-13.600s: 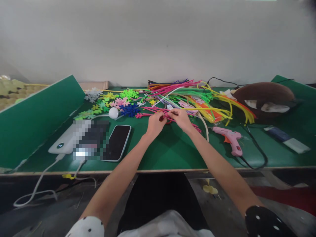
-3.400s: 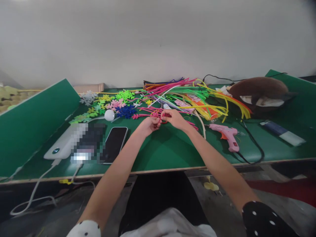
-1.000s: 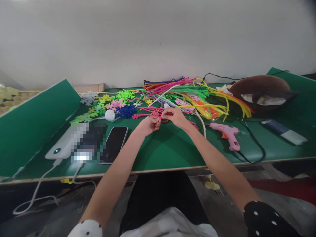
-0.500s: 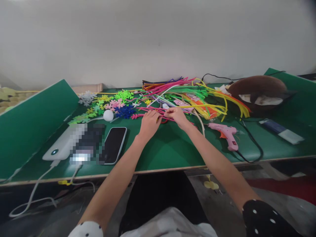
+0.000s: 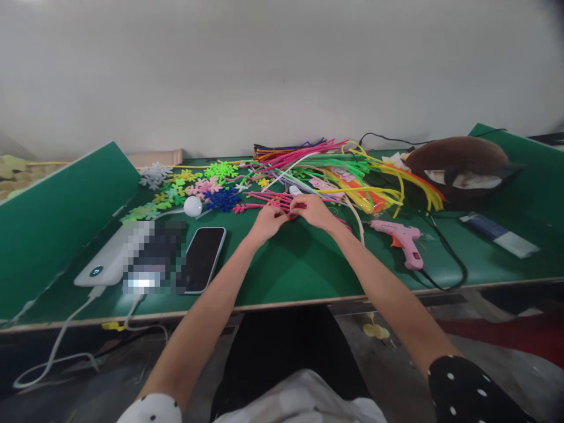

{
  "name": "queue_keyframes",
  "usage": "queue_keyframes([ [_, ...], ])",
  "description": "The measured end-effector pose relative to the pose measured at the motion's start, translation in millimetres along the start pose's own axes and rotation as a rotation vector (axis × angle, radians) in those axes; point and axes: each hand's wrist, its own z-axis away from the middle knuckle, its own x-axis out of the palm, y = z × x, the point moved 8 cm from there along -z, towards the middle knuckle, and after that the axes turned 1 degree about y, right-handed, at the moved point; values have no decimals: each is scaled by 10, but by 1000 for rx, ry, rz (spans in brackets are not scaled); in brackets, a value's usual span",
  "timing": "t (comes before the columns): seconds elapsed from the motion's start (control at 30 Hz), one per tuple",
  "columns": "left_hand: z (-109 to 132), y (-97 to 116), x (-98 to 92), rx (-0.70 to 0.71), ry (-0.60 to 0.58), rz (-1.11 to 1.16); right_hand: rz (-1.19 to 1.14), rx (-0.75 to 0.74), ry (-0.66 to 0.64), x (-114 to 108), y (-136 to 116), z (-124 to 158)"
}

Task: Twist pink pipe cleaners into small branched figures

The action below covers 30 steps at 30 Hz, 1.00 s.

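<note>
L hand [image 5: 267,220] & R hand [image 5: 314,210] pinch 1 pink pipe cleaner [image 5: 286,206] — prob.

Right, straight in front of me is the green table [image 5: 299,276], its pale wooden front edge [image 5: 286,305] running across the view. Directly behind the table a plain off-white wall [image 5: 282,70] fills everything above, under soft, even light. At the table's left end the left green board [image 5: 61,223] stands tilted up as a side screen, the right green board [image 5: 524,147] rises at the table's far right end, and below the table's front edge the grey floor [image 5: 392,364] sits in shadow.
</note>
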Motion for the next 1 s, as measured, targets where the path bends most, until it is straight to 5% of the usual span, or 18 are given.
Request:
queue_keyframes([
  [0.1, 51, -100, 120, -223, -193, 369, -148, -24, -76, 7, -7, 10],
  [0.17, 46, -71, 97, -188, -175, 436, -252, 22, -57, -34, 41, 11],
  [0.33, -13, 80, -60, 139, 67, 79, -514, 203, 94, -141, 239, 17],
  [0.57, 87, 249, -38, 368, 226, -331, -676, 369, 65, -14, 338, 74],
  [1.0, 114, 249, 60, 400, 241, -538, -575, 423, 101, 104, 374, 65],
])
